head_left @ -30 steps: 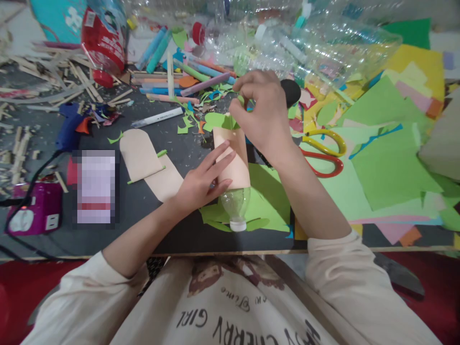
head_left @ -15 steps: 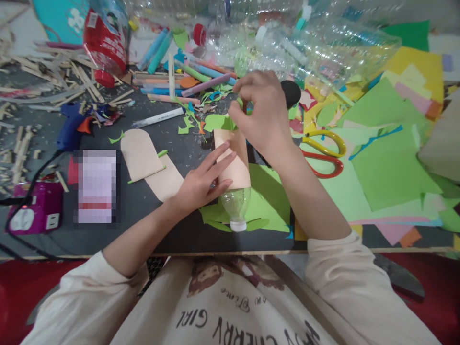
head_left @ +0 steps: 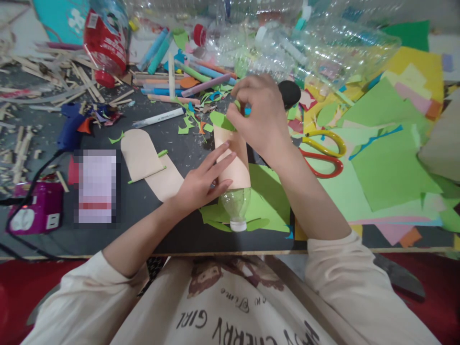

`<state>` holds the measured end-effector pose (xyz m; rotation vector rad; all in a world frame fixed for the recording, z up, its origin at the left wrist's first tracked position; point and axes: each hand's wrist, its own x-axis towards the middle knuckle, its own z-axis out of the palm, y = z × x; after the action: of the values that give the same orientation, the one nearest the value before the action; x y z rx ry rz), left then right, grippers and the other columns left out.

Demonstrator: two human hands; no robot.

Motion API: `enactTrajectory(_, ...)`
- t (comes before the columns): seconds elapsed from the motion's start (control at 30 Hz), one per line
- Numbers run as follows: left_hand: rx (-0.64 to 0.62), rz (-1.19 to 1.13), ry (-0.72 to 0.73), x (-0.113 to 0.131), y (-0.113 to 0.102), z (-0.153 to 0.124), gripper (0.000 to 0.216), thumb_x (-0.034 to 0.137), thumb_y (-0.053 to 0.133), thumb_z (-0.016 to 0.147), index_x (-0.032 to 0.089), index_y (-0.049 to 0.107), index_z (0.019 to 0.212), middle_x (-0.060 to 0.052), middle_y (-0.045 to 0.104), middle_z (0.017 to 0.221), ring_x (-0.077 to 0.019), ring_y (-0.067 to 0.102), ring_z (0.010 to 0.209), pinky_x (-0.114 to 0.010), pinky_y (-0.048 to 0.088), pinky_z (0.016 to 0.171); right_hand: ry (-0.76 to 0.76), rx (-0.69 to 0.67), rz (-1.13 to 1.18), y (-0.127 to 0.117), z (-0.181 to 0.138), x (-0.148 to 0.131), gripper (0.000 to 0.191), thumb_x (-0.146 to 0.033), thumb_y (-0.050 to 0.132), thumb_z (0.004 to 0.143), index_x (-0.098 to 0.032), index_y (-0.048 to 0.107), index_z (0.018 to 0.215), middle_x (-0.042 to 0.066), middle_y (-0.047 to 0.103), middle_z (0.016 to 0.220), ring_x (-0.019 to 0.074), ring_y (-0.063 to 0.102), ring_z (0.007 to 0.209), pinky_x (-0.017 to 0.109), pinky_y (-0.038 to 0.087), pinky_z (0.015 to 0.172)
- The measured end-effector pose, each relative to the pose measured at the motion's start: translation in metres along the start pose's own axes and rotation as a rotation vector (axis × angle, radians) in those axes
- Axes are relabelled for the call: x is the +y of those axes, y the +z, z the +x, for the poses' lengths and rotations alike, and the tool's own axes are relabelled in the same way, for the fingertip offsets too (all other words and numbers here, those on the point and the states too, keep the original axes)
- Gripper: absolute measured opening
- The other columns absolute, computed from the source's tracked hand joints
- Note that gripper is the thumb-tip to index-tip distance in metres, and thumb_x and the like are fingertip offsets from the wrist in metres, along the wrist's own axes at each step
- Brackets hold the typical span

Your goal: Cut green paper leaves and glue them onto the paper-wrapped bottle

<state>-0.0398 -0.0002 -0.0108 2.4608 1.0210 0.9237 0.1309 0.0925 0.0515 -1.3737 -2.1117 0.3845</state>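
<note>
A small clear plastic bottle (head_left: 235,203) lies on the table with its white cap toward me. Peach paper (head_left: 233,165) wraps its body. My left hand (head_left: 201,184) rests on this paper with its fingers stretched out and spread, pressing on the side of the bottle. At the far end, my right hand (head_left: 260,108) pinches a green paper piece (head_left: 221,120) between thumb and fingers; part of it is hidden behind the hand. Beneath the bottle lies a green paper sheet (head_left: 269,196). Left of it is a peach paper cutout (head_left: 142,153) with thin green strips.
Red and yellow-handled scissors (head_left: 325,163) lie to the right beside green paper sheets (head_left: 395,167). On the left are a blue glue gun (head_left: 70,127), a blurred phone-like rectangle (head_left: 97,187) and a purple box (head_left: 38,208). Markers, wood sticks and plastic bottles (head_left: 334,52) crowd the back.
My right hand has shifted slightly left, and the green paper at the bottle's far end has changed its angle a little. My left hand and the bottle have stayed in place.
</note>
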Motion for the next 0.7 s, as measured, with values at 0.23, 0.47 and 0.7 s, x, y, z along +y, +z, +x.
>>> enactTrajectory(0.23, -0.010, -0.025, -0.003, 0.000, -0.001, 0.000, 0.051, 0.040, 0.041, 0.094, 0.026, 0.033, 0.143, -0.015, 0.043, 0.145, -0.0274, 0.045, 0.133, -0.035, 0.058, 0.085, -0.011, 0.076, 0.019, -0.005, -0.003, -0.007, 0.047, -0.037, 0.052, 0.089, -0.026, 0.025, 0.052, 0.004, 0.059, 0.072, 0.0231, 0.056, 0.086, 0.042, 0.043, 0.085)
enactTrajectory(0.47, -0.036, -0.049, -0.014, 0.001, -0.002, 0.000, 0.052, 0.041, 0.039, 0.095, 0.027, 0.032, 0.144, -0.016, 0.041, 0.147, -0.0272, 0.047, 0.131, -0.025, 0.058, 0.068, -0.144, 0.229, 0.289, -0.016, -0.008, -0.005, 0.049, -0.038, 0.031, 0.099, -0.023, 0.051, 0.057, 0.002, 0.061, 0.064, 0.0191, 0.063, 0.080, 0.035, 0.044, 0.080)
enactTrajectory(0.7, -0.105, 0.009, -0.081, 0.001, -0.005, 0.003, 0.051, 0.048, 0.036, 0.094, 0.030, 0.032, 0.142, -0.015, 0.038, 0.148, -0.0195, 0.064, 0.099, -0.019, 0.048, 0.053, -0.101, 0.314, 0.146, 0.013, -0.051, 0.012, 0.044, -0.055, 0.021, 0.095, -0.034, 0.057, 0.111, 0.006, 0.051, 0.134, 0.0226, 0.040, 0.134, 0.044, 0.032, 0.111)
